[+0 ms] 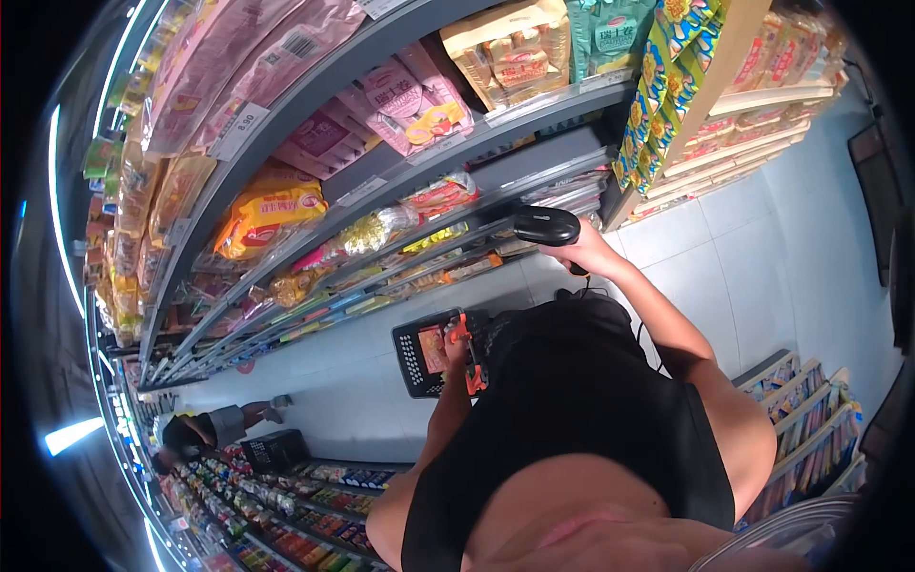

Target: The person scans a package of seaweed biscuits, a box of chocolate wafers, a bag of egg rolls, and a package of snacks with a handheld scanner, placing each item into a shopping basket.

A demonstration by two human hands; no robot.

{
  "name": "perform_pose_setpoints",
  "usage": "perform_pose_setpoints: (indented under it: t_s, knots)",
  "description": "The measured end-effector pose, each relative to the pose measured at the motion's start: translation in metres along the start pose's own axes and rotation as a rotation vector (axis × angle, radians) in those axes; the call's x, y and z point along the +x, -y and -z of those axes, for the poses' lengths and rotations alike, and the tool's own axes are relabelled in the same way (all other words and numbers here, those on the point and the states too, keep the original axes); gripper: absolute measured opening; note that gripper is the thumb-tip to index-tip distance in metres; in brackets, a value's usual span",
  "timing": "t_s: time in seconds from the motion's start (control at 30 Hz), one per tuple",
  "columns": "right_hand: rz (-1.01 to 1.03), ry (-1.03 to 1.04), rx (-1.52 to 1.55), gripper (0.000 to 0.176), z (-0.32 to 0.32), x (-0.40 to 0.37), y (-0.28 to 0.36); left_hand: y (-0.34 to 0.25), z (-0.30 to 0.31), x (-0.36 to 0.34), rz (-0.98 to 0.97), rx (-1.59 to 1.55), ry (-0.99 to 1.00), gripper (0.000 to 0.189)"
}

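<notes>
My right hand (591,253) is wrapped around the grip of a black handheld barcode scanner (547,226), raised in front of the lower shelves. A thin cable hangs below the scanner's grip. Lower and to the left, my left hand (457,349) is closed at the orange handle (474,379) of a black shopping basket (410,367). In the basket lies a packet with a reddish-orange front (433,350). My body hides part of the basket.
A long grey shelf (357,186) carries pink, yellow and beige snack bags with price tags. At its end hang green-yellow packets (667,86); a wooden rack (724,129) stands beyond. Behind on the left, another person (205,429) bends near a black basket (274,448). Light tiles (362,405) cover the floor.
</notes>
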State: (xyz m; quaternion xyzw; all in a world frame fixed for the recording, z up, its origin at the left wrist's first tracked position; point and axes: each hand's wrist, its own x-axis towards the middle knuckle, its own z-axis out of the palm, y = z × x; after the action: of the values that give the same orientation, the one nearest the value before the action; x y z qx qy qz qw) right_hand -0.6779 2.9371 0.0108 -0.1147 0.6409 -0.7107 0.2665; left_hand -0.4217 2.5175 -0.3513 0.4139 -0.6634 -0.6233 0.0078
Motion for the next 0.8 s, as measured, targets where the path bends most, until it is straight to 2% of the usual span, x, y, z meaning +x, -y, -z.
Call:
perform_pose_setpoints:
  t_s: [0.03,0.13,0.17,0.27,0.3,0.37,0.43,0.47,0.53,0.6,0.67,0.73,0.8]
  knots:
    - [-0.018,-0.011,-0.006,0.022,0.000,-0.003,-0.003,0.000,-0.003,-0.001,0.060,-0.001,-0.031,0.050]
    - [-0.024,-0.001,-0.019,0.019,0.002,-0.010,-0.017,0.012,0.000,0.012,-0.003,0.047,0.033,0.052]
    - [-0.031,-0.001,-0.027,0.019,0.003,-0.012,-0.020,0.011,0.000,0.016,0.041,0.133,0.011,0.059]
    - [-0.015,-0.016,-0.032,0.020,0.008,-0.018,-0.024,-0.002,-0.014,0.026,-0.050,0.401,-0.016,0.069]
    - [-0.022,-0.036,-0.021,0.020,0.010,-0.022,-0.017,-0.023,-0.028,0.021,-0.094,0.226,-0.018,0.070]
    - [-0.044,-0.064,-0.021,0.022,0.014,-0.022,-0.018,-0.104,-0.077,-0.008,-0.182,-0.129,-0.020,0.071]
    - [-0.020,-0.108,0.004,0.022,0.018,-0.021,-0.016,-0.192,-0.124,-0.029,-0.450,0.016,0.126,0.069]
    - [-0.009,-0.130,0.014,0.023,0.020,-0.023,-0.014,-0.259,-0.157,-0.063,-0.600,-0.080,0.177,0.067]
    - [0.008,-0.134,0.023,0.021,0.024,-0.027,-0.006,-0.371,-0.196,-0.117,-0.833,-0.013,0.235,0.069]
    - [0.068,-0.111,0.024,0.019,0.031,-0.029,-0.011,-0.454,-0.224,-0.150,-1.009,-0.055,0.248,0.070]
    - [0.063,-0.112,0.002,0.017,0.036,-0.033,-0.013,-0.516,-0.248,-0.166,-1.234,-0.028,0.174,0.070]
    - [0.074,-0.125,0.018,0.017,0.037,-0.041,-0.009,-0.556,-0.267,-0.165,-1.329,-0.051,0.144,0.070]
    - [0.101,-0.151,0.037,0.015,0.037,-0.053,-0.004,-0.579,-0.289,-0.151,-1.319,-0.282,0.205,0.070]
